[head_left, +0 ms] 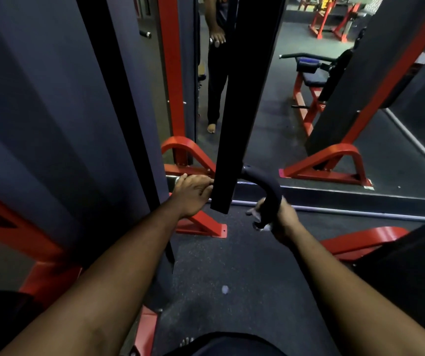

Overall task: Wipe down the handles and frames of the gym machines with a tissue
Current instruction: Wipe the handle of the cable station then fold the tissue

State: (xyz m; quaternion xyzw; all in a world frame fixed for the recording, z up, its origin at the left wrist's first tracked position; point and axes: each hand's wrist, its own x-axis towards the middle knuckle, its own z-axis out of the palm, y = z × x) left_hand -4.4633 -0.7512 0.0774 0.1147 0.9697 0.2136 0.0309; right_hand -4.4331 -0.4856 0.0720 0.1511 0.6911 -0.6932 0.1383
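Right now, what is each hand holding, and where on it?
The right hand grips the curved black handle at its lower end, a white tissue pressed against it. The left hand rests on the handle's left side by the black upright.
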